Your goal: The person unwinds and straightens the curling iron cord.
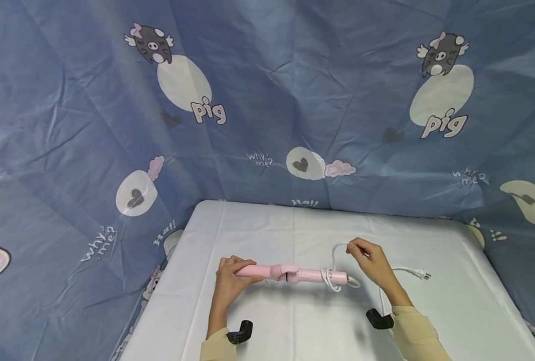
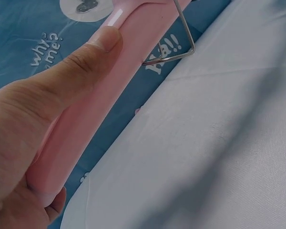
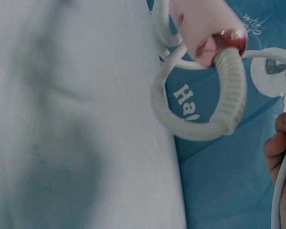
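A pink curling iron point(image 1: 294, 274) is held level just above the white table point(image 1: 258, 225). My left hand point(image 1: 231, 278) grips its barrel end; in the left wrist view the thumb point(image 2: 71, 71) lies along the pink barrel point(image 2: 109, 86), with a wire stand point(image 2: 183, 38) folded out. The white cord point(image 1: 339, 250) is looped round the handle end point(image 1: 332, 278). My right hand point(image 1: 371, 260) pinches the cord above the handle. The right wrist view shows the handle's end point(image 3: 205, 28), the cord's ribbed sleeve point(image 3: 231, 81) and fingertips point(image 3: 281, 138) on the cord. The plug point(image 1: 418, 273) lies on the table at right.
A blue cloth printed with cartoon pigs point(image 1: 267, 100) hangs behind and on both sides of the table. The table's edges run near the cloth at left and right. Black wrist mounts point(image 1: 240, 332) sit on both forearms.
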`<state>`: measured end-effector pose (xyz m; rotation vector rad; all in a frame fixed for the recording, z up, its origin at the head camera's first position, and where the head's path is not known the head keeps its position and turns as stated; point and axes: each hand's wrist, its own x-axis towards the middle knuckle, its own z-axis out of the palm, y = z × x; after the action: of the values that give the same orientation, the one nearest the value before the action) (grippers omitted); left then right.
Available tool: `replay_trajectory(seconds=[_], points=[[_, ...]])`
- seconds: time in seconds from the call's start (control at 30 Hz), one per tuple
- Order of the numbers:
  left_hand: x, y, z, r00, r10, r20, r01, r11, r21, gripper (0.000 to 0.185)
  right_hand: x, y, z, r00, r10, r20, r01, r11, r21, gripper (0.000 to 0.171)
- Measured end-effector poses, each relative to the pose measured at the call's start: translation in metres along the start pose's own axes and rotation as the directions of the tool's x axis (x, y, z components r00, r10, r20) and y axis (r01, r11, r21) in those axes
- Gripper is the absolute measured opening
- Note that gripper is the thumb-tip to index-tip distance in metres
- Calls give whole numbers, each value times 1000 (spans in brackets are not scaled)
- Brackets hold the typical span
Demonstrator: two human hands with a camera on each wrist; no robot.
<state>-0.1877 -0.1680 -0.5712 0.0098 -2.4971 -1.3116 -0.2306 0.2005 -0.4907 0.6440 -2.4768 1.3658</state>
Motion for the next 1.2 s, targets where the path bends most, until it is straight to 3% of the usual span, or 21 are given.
replay_trajectory(seconds=[0.27, 0.5, 0.67, 0.83, 1.0, 1.2], points=[[-1, -3, 1, 999, -21, 30, 22, 999, -24, 42, 2, 14, 6, 997, 55, 46, -54, 998, -11, 14], [-1, -3, 1, 999, -27, 19, 28, 998, -52, 42, -1, 68, 20, 981, 156, 112, -153, 988, -35, 27], [1, -3, 0, 1000, -18, 19, 19, 998, -60, 42, -6, 80, 27, 963, 198, 185, -197, 980, -26, 29], [2, -2, -1, 1000, -1, 17, 2, 998, -69, 42, -11, 81, 32, 959, 170, 225, -167, 985, -33, 25], [2, -2, -2, 1000, -12, -3, 12, 997, -76, 42, -14, 64, 32, 950, 145, 277, -159, 987, 29, 23], [3, 0, -5, 999, -54, -4, 53, 994, -97, 42, -22, 54, 32, 970, -46, 239, 52, 999, -15, 19]])
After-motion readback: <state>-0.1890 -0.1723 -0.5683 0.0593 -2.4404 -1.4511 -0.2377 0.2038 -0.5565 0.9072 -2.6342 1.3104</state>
